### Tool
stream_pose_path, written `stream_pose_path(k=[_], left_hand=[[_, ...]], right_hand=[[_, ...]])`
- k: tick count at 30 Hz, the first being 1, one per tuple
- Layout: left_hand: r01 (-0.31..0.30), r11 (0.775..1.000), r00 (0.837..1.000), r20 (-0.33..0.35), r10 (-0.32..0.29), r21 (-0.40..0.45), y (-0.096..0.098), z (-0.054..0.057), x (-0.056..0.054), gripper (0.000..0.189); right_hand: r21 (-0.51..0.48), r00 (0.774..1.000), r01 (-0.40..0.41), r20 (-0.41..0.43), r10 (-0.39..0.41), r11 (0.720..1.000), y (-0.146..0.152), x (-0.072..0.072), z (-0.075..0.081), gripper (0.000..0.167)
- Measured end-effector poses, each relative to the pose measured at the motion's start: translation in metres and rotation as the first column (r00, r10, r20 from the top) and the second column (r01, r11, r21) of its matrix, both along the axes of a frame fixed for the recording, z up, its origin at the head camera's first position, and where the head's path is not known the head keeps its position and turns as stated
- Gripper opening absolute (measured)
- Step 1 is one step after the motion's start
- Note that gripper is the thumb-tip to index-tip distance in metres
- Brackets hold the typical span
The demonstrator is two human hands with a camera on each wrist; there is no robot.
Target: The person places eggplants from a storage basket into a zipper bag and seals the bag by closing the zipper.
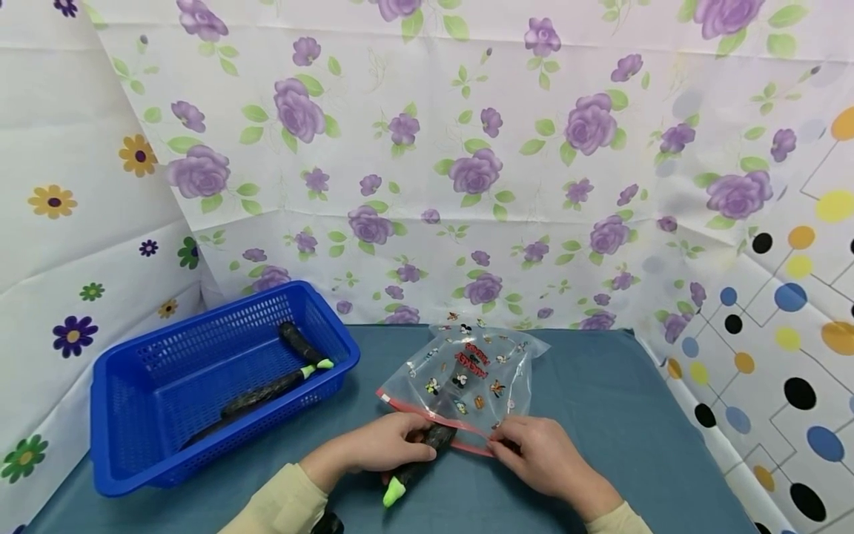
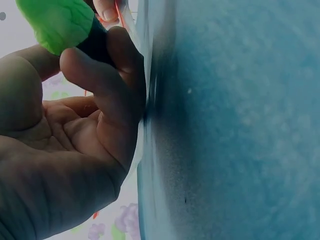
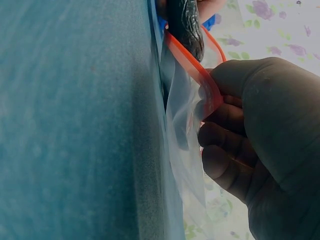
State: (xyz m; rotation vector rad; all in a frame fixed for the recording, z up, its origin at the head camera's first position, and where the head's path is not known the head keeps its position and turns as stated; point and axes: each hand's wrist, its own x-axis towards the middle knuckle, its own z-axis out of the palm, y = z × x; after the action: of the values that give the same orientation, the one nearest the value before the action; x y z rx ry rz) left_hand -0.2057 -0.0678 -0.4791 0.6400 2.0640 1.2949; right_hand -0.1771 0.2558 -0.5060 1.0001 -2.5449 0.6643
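In the head view a clear zip bag (image 1: 460,371) with cartoon prints and a red zip edge lies on the table. My left hand (image 1: 394,443) grips a dark toy eggplant (image 1: 437,437), its bright green stem end (image 2: 57,25) pointing back towards me. The far end of the eggplant (image 3: 186,30) is in the bag's parted mouth, as the right wrist view shows. My right hand (image 1: 537,452) pinches the red edge (image 3: 200,75) at the right side of the mouth. A dark shape under the bag's print is too unclear to tell.
At the left stands a blue perforated basket (image 1: 133,386) with several dark eggplants (image 1: 267,393) in it, some with green stems. A blue-green cloth (image 1: 594,393) covers the table. Patterned sheets (image 1: 427,148) hang behind and at both sides.
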Motion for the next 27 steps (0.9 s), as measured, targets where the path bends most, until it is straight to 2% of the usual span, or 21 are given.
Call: stream_pose_path(k=[6,14,19,24,27], left_hand=[[0.011,1.000,0.999,0.046,-0.012,0.021,-0.0021,-0.0008,-0.0006,0.012],[0.010,0.999,0.999,0.031,-0.011,0.042,-0.0027,-0.0017,-0.0030,0.009],[0.013,0.997,0.999,0.038,-0.016,0.073,-0.0030,-0.0006,-0.0028,0.015],[-0.008,0.997,0.999,0.052,0.004,0.074,-0.0039,-0.0002,-0.0013,0.014],[-0.028,0.998,0.998,0.049,0.025,0.055,-0.0052,-0.0018,-0.0014,0.019]], right_hand=[[-0.003,1.000,-0.001,-0.006,0.001,1.000,0.0007,-0.0002,-0.0022,0.014],[-0.003,1.000,-0.002,-0.007,0.001,1.000,0.0020,-0.0014,-0.0028,0.015],[-0.001,1.000,0.000,-0.003,0.000,1.000,0.0025,-0.0017,-0.0028,0.015],[0.003,1.000,-0.004,-0.012,0.004,1.000,0.0025,-0.0022,-0.0023,0.015],[0.007,1.000,-0.003,-0.008,0.003,1.000,0.0023,-0.0022,-0.0027,0.015]])
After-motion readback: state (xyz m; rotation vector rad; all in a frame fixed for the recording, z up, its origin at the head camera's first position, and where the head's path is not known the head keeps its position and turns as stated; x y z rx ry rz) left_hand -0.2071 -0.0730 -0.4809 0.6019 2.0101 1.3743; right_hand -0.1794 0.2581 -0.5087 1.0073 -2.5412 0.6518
